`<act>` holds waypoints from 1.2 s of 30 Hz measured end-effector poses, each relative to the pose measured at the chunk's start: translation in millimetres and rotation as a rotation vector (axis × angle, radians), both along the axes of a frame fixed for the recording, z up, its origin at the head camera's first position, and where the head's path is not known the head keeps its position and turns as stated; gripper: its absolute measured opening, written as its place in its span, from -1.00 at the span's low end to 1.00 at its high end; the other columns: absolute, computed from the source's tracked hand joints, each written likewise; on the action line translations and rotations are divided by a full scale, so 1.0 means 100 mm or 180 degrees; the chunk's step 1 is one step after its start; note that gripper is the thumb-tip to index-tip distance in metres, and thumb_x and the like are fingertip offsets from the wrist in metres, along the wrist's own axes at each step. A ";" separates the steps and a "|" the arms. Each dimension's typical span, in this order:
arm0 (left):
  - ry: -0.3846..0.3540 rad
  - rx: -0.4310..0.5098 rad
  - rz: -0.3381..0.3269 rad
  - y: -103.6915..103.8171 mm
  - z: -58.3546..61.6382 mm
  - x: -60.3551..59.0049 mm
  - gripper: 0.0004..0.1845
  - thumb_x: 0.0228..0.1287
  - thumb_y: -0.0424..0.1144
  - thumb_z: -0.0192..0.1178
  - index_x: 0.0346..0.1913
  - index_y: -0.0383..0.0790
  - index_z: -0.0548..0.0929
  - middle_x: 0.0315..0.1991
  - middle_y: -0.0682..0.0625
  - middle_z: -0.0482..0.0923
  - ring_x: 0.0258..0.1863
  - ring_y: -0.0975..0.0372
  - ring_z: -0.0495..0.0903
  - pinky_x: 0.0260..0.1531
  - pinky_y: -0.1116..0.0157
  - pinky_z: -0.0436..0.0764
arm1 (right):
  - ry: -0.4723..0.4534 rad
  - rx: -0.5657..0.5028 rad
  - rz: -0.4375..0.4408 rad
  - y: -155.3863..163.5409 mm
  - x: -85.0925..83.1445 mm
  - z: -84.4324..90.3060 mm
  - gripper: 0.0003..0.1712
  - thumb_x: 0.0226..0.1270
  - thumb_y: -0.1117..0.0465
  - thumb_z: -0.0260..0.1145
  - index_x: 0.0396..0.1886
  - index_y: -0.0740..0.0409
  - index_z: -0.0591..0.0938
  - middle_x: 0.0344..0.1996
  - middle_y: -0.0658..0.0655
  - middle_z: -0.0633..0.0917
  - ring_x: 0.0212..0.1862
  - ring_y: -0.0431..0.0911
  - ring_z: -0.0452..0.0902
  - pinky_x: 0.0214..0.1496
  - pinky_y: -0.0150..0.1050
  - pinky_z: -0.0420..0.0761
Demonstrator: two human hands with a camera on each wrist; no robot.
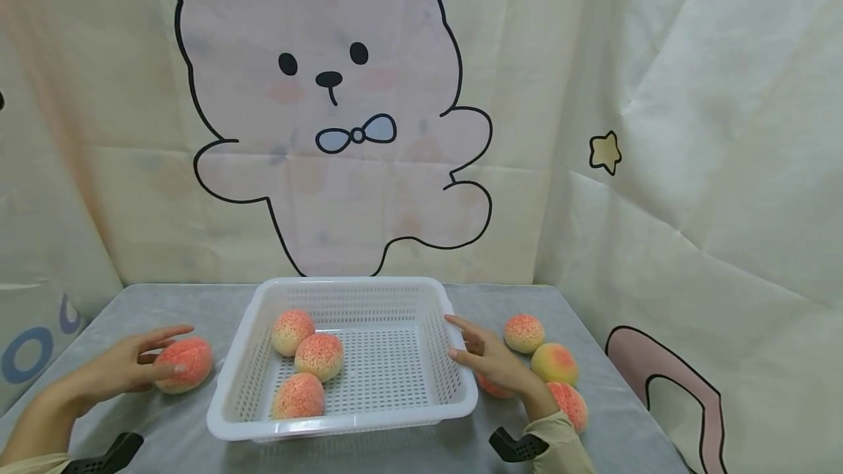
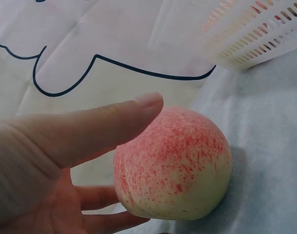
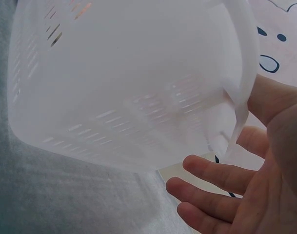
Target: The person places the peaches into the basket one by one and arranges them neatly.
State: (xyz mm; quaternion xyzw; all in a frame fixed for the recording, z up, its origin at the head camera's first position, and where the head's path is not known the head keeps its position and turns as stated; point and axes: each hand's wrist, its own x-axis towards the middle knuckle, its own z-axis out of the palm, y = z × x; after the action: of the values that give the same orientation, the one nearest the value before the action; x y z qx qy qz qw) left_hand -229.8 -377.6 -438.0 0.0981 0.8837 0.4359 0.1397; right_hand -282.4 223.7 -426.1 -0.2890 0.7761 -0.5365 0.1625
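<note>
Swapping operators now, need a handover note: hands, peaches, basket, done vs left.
Left hand: open, fingers touching a peach on the table, left of the white basket; not gripped yet.
Right hand: open, at the basket's right wall.
Done: three peaches in basket.
Left: the left peach, plus at least four peaches right of basket, one partly hidden by the right hand.

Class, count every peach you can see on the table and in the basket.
8: three inside the basket, one at the left hand, four right of the basket, one partly hidden behind the right hand. Others may be hidden.
</note>
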 end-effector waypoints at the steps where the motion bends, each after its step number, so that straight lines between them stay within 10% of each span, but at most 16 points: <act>1: 0.0016 0.0016 -0.0008 0.00 -0.01 0.00 -0.36 0.48 -0.12 0.16 0.55 0.09 0.25 0.41 -0.63 0.15 0.19 -0.07 0.59 -0.14 0.17 0.71 | 0.0000 0.0005 0.0002 0.00 0.00 0.00 -0.20 0.56 0.16 0.16 0.63 0.17 0.04 0.42 0.51 0.37 0.30 0.28 0.51 0.09 -0.22 0.69; 7: 0.0148 0.0145 -0.0129 0.02 -0.06 0.00 -0.44 0.45 -0.21 0.20 0.37 0.44 0.38 0.39 -0.44 0.29 -0.08 0.67 0.45 -0.22 0.31 0.66 | -0.0011 -0.0010 0.0025 0.00 -0.02 0.01 -0.20 0.57 0.16 0.15 0.63 0.19 0.03 0.43 0.53 0.35 0.33 0.32 0.47 0.11 -0.18 0.69; 15: -0.0005 0.0080 0.0015 0.10 -0.03 -0.03 -0.22 0.37 -0.17 0.28 0.50 -0.41 0.21 0.39 -0.62 0.16 0.09 0.13 0.55 -0.20 0.21 0.67 | -0.0016 -0.0039 0.0052 0.01 -0.02 0.00 -0.21 0.57 0.19 0.14 0.63 0.23 0.02 0.42 0.54 0.36 0.34 0.34 0.45 0.12 -0.22 0.67; 36: 0.0387 -0.0256 0.0126 0.24 -0.02 -0.02 -0.18 0.22 -0.29 0.38 0.42 -0.54 0.20 0.12 -0.45 0.46 -0.08 0.12 0.46 -0.33 0.32 0.56 | 0.0080 -0.0011 0.0049 0.01 -0.02 0.00 -0.22 0.57 0.19 0.15 0.62 0.26 0.05 0.40 0.56 0.37 0.33 0.35 0.46 0.11 -0.26 0.66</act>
State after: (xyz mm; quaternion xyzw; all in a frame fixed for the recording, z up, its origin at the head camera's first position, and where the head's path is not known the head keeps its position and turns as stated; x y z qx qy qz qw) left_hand -232.0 -353.9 -439.8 0.1013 0.9091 0.3959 0.0809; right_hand -284.8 224.5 -426.1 -0.3019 0.7749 -0.5329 0.1563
